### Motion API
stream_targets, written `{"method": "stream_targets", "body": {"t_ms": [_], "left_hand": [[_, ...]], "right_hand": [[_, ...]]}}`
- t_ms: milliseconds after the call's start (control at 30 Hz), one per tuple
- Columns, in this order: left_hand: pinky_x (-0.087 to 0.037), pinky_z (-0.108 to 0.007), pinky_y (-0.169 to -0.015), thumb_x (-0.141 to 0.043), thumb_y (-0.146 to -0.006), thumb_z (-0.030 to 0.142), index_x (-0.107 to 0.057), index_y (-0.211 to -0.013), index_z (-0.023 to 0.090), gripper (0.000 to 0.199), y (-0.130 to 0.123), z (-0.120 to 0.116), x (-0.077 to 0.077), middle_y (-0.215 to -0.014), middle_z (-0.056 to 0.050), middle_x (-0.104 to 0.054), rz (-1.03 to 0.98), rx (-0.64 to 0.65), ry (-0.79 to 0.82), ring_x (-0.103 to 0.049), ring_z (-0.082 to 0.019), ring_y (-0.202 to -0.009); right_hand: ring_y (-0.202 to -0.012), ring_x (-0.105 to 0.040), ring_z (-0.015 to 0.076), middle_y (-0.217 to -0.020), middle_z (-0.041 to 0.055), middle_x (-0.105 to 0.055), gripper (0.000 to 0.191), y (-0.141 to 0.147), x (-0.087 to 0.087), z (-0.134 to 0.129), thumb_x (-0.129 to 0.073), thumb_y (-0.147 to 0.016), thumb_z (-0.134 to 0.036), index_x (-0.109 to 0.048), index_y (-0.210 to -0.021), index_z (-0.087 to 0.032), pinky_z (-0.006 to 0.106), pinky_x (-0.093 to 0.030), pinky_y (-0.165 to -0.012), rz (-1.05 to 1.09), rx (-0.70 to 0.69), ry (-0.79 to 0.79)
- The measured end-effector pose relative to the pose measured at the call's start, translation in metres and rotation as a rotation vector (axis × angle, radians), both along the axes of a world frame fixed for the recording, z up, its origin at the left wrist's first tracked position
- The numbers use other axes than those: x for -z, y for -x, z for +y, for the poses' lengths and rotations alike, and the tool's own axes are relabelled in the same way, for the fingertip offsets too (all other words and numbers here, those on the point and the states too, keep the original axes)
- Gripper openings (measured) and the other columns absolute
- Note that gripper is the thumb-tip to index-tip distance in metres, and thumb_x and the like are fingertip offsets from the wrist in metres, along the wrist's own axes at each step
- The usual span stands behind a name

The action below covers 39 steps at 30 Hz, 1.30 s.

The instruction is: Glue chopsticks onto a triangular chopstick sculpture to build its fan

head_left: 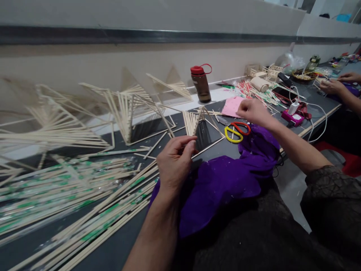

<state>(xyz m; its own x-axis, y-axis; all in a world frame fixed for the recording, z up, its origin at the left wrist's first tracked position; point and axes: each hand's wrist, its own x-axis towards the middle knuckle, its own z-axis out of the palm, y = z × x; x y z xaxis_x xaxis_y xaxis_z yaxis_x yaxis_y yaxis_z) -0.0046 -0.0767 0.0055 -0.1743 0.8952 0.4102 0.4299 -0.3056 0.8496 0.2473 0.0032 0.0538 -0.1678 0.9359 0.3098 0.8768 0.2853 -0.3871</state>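
My left hand pinches the near corner of a small wooden stick model, with thumb and forefinger together. This model has a fan of thin sticks on its left side and an open triangular frame. Over a pink sheet, my right hand is closed, its fingertips pressed together; whatever they may hold is hidden. Scissors with yellow and red handles lie between the model and my right forearm. Purple cloth covers my front and reaches the table edge.
Larger stick models stand along the wall. Bundled sticks in green-marked plastic spread across the left. A red-capped bottle stands behind; a phone and purple charger with white cable lie right. Another person's hands work farther right.
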Motion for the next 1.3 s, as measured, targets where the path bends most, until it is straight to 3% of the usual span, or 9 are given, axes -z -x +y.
{"method": "stream_targets", "body": {"t_ms": [67, 167, 233, 467, 667, 833, 967, 1133, 1300], "left_hand": [[-0.046, -0.021, -0.051, -0.06, -0.081, 0.033, -0.071, -0.087, 0.02, 0.019, 0.0, -0.001, -0.001, -0.086, 0.0, -0.066, 0.007, 0.015, 0.014, -0.059, -0.008, -0.056], [-0.047, -0.021, -0.052, -0.059, -0.081, 0.032, -0.071, -0.087, 0.02, 0.018, 0.0, -0.002, -0.001, -0.087, 0.0, -0.067, 0.025, 0.038, 0.036, -0.06, -0.008, -0.056], [-0.046, -0.021, -0.051, -0.059, -0.081, 0.032, -0.071, -0.087, 0.021, 0.018, 0.0, -0.002, -0.001, -0.088, -0.001, -0.067, 0.037, 0.042, 0.036, -0.061, -0.009, -0.057], [-0.046, -0.02, -0.049, -0.058, -0.081, 0.034, -0.071, -0.087, 0.021, 0.019, -0.001, -0.003, 0.0, -0.092, -0.002, -0.068, 0.049, 0.047, 0.023, -0.062, -0.009, -0.058], [-0.047, -0.021, -0.052, -0.056, -0.081, 0.033, -0.071, -0.086, 0.021, 0.02, -0.002, -0.004, 0.0, -0.089, -0.002, -0.069, 0.053, 0.083, 0.024, -0.061, -0.009, -0.057], [-0.046, -0.021, -0.052, -0.056, -0.081, 0.032, -0.071, -0.085, 0.02, 0.019, -0.002, -0.004, 0.0, -0.091, -0.002, -0.069, 0.066, 0.09, 0.031, -0.06, -0.009, -0.057], [-0.046, -0.02, -0.051, -0.056, -0.081, 0.031, -0.071, -0.085, 0.02, 0.019, 0.0, -0.004, -0.001, -0.091, -0.002, -0.069, 0.043, 0.069, 0.023, -0.061, -0.009, -0.059], [-0.046, -0.021, -0.051, -0.059, -0.081, 0.031, -0.072, -0.087, 0.02, 0.017, 0.005, -0.003, -0.004, -0.088, -0.001, -0.069, -0.008, 0.03, 0.002, -0.06, -0.009, -0.055], [-0.047, -0.021, -0.053, -0.059, -0.081, 0.029, -0.072, -0.086, 0.019, 0.017, 0.008, -0.002, -0.007, -0.082, -0.001, -0.067, -0.035, 0.006, -0.009, -0.059, -0.009, -0.055]], "right_hand": [[-0.094, -0.064, 0.0277, -0.098, 0.0144, -0.07, 0.022, 0.014, 0.02, 0.002, -0.059, -0.082, -0.032, -0.066, -0.092, -0.014, 0.034, -0.047, -0.079, -0.325, 0.023, 0.169], [-0.101, -0.064, 0.0321, -0.108, 0.0193, -0.07, 0.034, 0.027, 0.044, 0.007, -0.061, -0.079, -0.033, -0.065, -0.107, -0.013, 0.036, -0.047, -0.079, -0.427, 0.028, 0.247], [-0.101, -0.065, 0.0326, -0.109, 0.0202, -0.07, 0.039, 0.029, 0.05, 0.01, -0.061, -0.078, -0.033, -0.062, -0.112, -0.013, 0.035, -0.047, -0.077, -0.431, 0.032, 0.26], [-0.093, -0.066, 0.0314, -0.103, 0.0134, -0.072, 0.04, 0.017, 0.039, -0.014, -0.055, -0.079, -0.038, -0.06, -0.114, -0.018, 0.032, -0.043, -0.066, -0.363, 0.063, 0.24], [-0.089, -0.066, 0.0276, -0.096, 0.0067, -0.072, 0.041, -0.002, 0.043, -0.041, -0.055, -0.08, -0.038, -0.058, -0.118, -0.023, 0.031, -0.042, -0.068, -0.197, 0.187, 0.165], [-0.093, -0.066, 0.0304, -0.1, 0.0121, -0.072, 0.037, 0.001, 0.049, -0.028, -0.05, -0.085, -0.035, -0.058, -0.118, -0.019, 0.033, -0.045, -0.072, -0.253, 0.267, 0.148], [-0.094, -0.066, 0.0326, -0.103, 0.0193, -0.071, 0.037, 0.01, 0.053, -0.014, -0.05, -0.086, -0.034, -0.061, -0.115, -0.013, 0.035, -0.046, -0.072, -0.375, 0.228, 0.208], [-0.095, -0.066, 0.0325, -0.103, 0.0211, -0.07, 0.032, 0.014, 0.057, -0.014, -0.049, -0.087, -0.028, -0.064, -0.111, -0.012, 0.036, -0.047, -0.073, -0.456, 0.195, 0.201], [-0.095, -0.066, 0.0362, -0.106, 0.0246, -0.068, 0.037, 0.014, 0.046, -0.016, -0.044, -0.092, -0.034, -0.068, -0.106, -0.01, 0.04, -0.047, -0.073, -0.5, 0.133, 0.129]]}}
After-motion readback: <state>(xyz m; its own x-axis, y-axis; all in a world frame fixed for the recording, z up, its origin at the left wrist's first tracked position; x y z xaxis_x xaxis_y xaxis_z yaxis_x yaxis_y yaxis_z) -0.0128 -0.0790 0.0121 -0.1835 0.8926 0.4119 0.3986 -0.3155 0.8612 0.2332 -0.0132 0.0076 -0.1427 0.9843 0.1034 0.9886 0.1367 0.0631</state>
